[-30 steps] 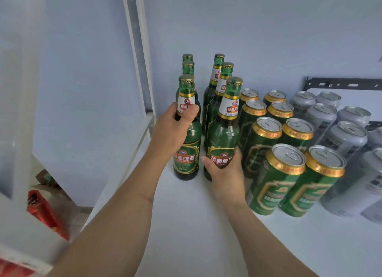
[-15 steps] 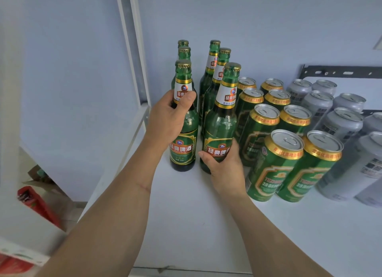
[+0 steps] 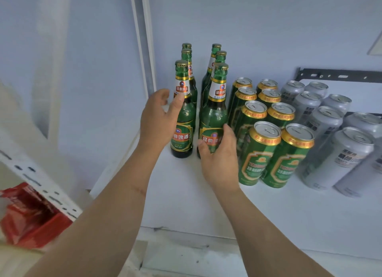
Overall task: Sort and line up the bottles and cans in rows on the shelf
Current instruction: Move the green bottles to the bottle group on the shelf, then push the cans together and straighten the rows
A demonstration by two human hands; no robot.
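Green glass beer bottles stand in two short rows at the back left of the white shelf (image 3: 182, 204). My left hand (image 3: 159, 119) is beside the front left bottle (image 3: 183, 119); its thumb lies against the bottle's shoulder and its fingers are spread off to the left. My right hand (image 3: 219, 161) curls round the label of the front right bottle (image 3: 213, 113), thumb on the left and fingers on the right. Both bottles stand upright on the shelf. Green cans with gold rims (image 3: 260, 152) form two rows right of the bottles, and silver cans (image 3: 339, 157) stand further right.
A white shelf post (image 3: 144, 39) rises just left of the bottles. A black metal bracket (image 3: 339, 75) runs along the back wall behind the silver cans. Red packaging (image 3: 26, 214) lies below the shelf at the lower left, under a perforated white rail (image 3: 41, 183).
My left hand has let go of the front left bottle's neck and opened, drawing back to the left. My right hand stays round the front right bottle. The camera has tilted.
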